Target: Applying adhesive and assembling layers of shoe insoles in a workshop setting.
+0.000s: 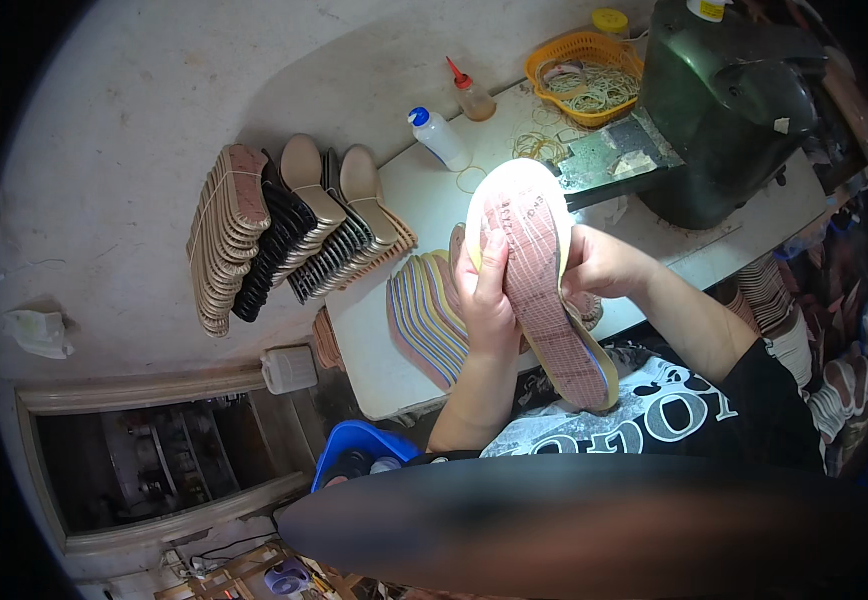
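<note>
A shoe insole (544, 280), pinkish-brown with a grid of lines and a yellowish edge, is held up in front of my chest. Strong light washes out its upper end. My left hand (489, 295) closes on its left edge, thumb lying across the face. On the other side, my right hand (602, 262) grips the edge near the middle, its fingers partly hidden behind the insole. Just left of my left hand, a fanned stack of insoles (426, 318) with yellow, blue and pink edges lies on the white table (374, 370).
Bundled insoles (229, 240) in beige and black lean by the wall. Behind my hands stand a dark green machine (729, 110), an orange basket (584, 75) of rubber bands, a blue-capped bottle (441, 140) and a red-tipped bottle (474, 98). A blue bin (359, 440) sits below the table's edge.
</note>
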Available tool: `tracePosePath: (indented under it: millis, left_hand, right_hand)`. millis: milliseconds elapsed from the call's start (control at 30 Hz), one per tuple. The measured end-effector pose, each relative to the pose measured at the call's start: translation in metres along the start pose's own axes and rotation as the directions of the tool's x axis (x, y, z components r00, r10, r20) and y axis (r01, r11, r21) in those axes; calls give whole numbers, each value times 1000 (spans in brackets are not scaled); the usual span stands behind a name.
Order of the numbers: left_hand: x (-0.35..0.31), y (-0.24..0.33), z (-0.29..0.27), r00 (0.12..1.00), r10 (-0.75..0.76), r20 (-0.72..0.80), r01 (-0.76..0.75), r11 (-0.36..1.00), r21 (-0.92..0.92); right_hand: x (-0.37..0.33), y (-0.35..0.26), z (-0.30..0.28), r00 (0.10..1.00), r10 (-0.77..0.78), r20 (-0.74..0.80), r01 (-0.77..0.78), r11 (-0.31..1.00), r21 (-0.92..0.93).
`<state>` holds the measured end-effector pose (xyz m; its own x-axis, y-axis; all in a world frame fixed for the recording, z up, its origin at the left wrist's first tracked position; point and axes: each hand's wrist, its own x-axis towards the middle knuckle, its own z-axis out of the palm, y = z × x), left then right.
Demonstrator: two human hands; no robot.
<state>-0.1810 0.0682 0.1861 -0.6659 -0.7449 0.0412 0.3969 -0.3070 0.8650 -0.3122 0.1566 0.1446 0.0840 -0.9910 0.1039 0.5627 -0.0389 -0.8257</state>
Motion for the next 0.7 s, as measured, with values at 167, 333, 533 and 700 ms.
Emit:
tracePosePath:
  millis: [167,333,533,700]
  left_hand:
    - [15,-11,-22,957,270,-111,-247,952,181]
    - [32,-33,-33,944,244,-223,-176,942,284]
    - [55,-45,-58,956,74,-284,-29,987,161]
    - [81,-47,-48,943,114,-313,-54,980,193]
  right_hand:
    - [6,-39,12,984,122,-126,-157,933,-323]
    - [18,-31,1,941,-48,-336,-193,737,-648]
    - [32,-21,-3,866,-169,-470,-226,706,-671]
    - [31,-32,3,786,-333,-520,-237,614,-752]
